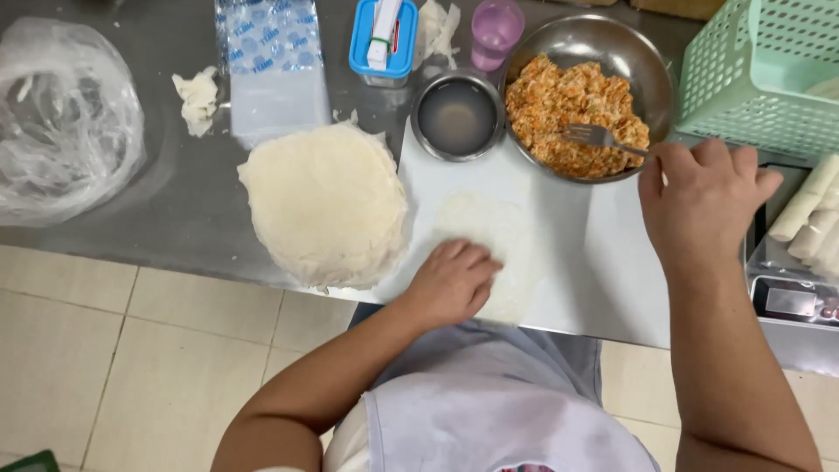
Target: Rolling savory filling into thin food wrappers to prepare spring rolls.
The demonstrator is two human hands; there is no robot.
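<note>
On the grey steel worktop (175, 210) a white rectangular cutting board (594, 262) is lying at the near edge, in front of the person. A pale green plastic lattice basket (752, 79) is standing at the far right corner. A crumpled clear plastic bag (61, 122) is sitting at the far left. A round stack of thin white pastry wrappers (325, 203) is resting left of the board, overlapping its edge. A large round steel bowl (634, 61) of orange minced filling (564, 114) is sitting at the board's far side, with a smaller steel bowl of cloudy liquid (458, 115) touching it on the left. A single thin white wrapper sheet (489, 236) is lying flat on the board. The left hand (450, 281) is pressing on this sheet, fingers loosely curled, palm down, gripping nothing. The right hand (699, 205) is closing its fingers around the handle of a metal fork (599, 137), whose tines are lying in the filling. Pale rolled pastries (808, 214) are stacking up at the right edge.
</note>
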